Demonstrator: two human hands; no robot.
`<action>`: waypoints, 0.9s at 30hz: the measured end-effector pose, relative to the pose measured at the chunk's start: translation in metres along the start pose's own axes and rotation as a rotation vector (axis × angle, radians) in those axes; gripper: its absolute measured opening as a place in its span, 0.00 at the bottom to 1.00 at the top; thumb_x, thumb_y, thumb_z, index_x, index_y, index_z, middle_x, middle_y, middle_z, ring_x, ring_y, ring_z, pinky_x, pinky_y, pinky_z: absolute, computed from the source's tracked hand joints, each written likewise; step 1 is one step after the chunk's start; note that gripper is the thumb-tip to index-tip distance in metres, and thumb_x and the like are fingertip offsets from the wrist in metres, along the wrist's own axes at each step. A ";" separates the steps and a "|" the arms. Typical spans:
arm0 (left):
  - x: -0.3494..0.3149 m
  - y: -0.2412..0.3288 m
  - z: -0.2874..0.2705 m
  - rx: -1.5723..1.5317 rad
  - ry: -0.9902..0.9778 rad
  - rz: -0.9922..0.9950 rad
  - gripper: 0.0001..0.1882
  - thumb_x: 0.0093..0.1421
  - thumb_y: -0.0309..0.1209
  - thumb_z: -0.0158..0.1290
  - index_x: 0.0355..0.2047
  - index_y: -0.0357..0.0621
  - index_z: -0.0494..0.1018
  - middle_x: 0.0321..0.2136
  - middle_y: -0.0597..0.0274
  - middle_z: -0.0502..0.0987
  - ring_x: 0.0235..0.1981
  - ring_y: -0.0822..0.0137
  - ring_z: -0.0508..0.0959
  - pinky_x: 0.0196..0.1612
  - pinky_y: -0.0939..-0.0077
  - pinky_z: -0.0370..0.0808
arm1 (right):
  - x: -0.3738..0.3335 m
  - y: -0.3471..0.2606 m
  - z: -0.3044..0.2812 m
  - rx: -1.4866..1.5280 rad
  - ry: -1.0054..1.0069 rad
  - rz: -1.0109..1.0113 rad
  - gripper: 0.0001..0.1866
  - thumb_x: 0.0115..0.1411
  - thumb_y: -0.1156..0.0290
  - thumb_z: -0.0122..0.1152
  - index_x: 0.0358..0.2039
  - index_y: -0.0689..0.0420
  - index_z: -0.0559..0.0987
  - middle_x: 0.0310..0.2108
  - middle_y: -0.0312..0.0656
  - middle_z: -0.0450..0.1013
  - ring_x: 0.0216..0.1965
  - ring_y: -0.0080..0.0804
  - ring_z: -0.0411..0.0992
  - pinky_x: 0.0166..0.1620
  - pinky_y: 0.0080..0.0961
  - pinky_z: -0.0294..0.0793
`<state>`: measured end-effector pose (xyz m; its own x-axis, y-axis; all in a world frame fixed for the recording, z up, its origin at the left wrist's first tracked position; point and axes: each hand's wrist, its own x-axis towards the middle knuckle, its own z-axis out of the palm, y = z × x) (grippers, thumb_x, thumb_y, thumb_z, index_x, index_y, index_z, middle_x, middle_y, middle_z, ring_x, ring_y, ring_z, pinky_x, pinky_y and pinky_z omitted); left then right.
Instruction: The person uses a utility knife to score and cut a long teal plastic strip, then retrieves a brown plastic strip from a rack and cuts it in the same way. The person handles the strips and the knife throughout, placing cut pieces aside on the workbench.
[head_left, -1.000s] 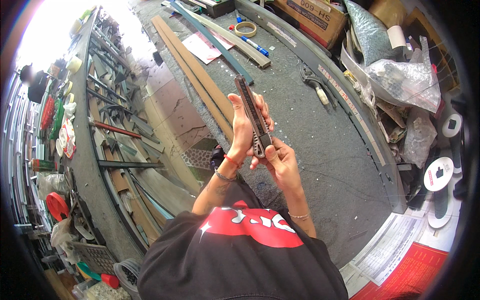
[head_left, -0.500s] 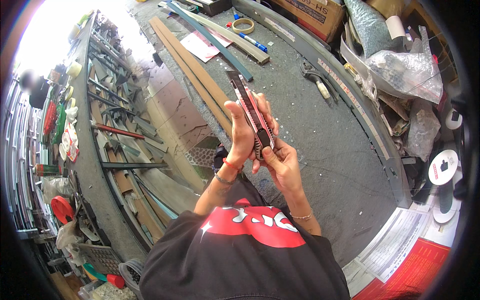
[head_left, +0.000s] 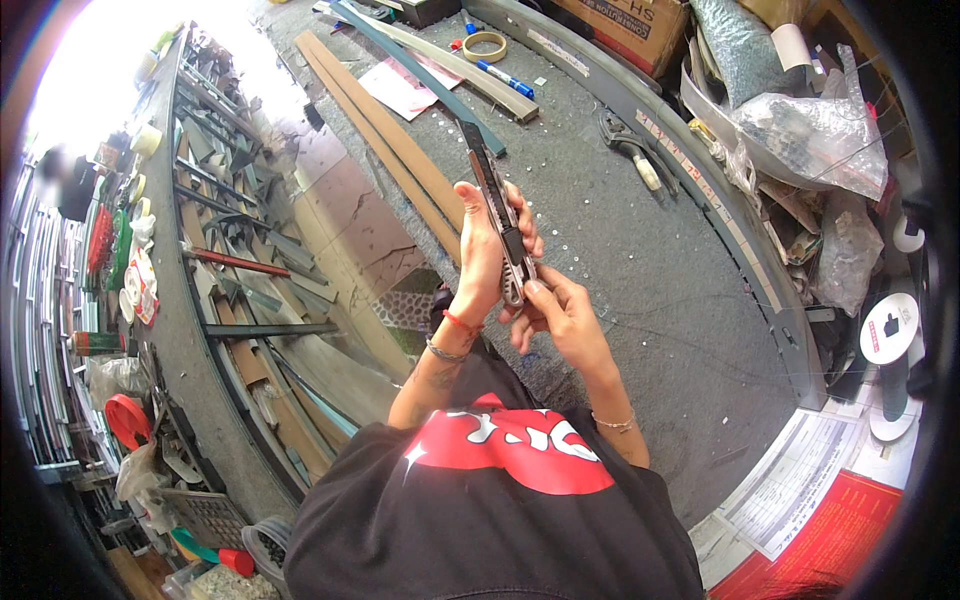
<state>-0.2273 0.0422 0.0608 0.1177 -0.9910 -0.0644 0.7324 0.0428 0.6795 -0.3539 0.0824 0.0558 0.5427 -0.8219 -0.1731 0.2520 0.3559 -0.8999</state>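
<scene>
A utility knife (head_left: pixel 506 232) with a dark slider track and a pinkish-grey body stands tilted in front of me, its dark blade end pointing away. Wrapped around its body is my left hand (head_left: pixel 484 250), with the thumb up along the near-left side and fingertips showing on the right. My right hand (head_left: pixel 570 318) has its thumb and forefinger closed at the knife's lower end; its other fingers curl below. Part of that grip is hidden behind the thumb.
Long brown strips (head_left: pixel 385 140), a blue-grey strip (head_left: pixel 420 70) and a tape roll (head_left: pixel 485 46) lie on the grey carpeted bench (head_left: pixel 660 290). Pliers (head_left: pixel 632 150) and a blue marker (head_left: pixel 505 78) are there too. Plastic bags (head_left: pixel 815 140) crowd the right; a scrap rack (head_left: pixel 260 270) stands left.
The knife has turned in my left hand, showing a narrower side, and tilts more upright. My right hand has slid slightly down toward its lower end, fingers loosening.
</scene>
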 end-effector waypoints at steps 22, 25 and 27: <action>0.076 0.016 0.009 0.782 0.168 0.414 0.35 0.64 0.60 0.26 0.26 0.42 0.69 0.13 0.65 0.68 0.11 0.73 0.67 0.15 0.78 0.63 | -0.045 0.059 -0.023 0.339 0.106 0.330 0.05 0.59 0.76 0.42 0.33 0.59 0.68 0.22 0.40 0.68 0.13 0.23 0.63 0.14 0.18 0.65; 0.126 0.087 -0.028 -0.062 -0.020 0.341 0.31 0.65 0.57 0.27 0.32 0.41 0.65 0.19 0.65 0.66 0.20 0.72 0.68 0.20 0.79 0.65 | -0.092 0.051 -0.056 0.316 0.352 0.345 0.07 0.56 0.80 0.41 0.33 0.57 0.68 0.21 0.39 0.69 0.14 0.22 0.64 0.15 0.18 0.66; 0.127 0.073 -0.049 0.034 -0.020 0.275 0.31 0.64 0.59 0.28 0.32 0.40 0.64 0.21 0.65 0.63 0.21 0.72 0.64 0.22 0.80 0.64 | -0.101 0.028 -0.087 0.085 0.555 0.028 0.08 0.57 0.79 0.41 0.34 0.55 0.70 0.22 0.38 0.70 0.13 0.21 0.63 0.15 0.18 0.65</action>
<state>-0.1267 -0.0739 0.0664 0.2955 -0.9450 0.1403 0.6519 0.3069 0.6934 -0.4707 0.1365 0.0135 0.0526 -0.9139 -0.4024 0.3199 0.3972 -0.8602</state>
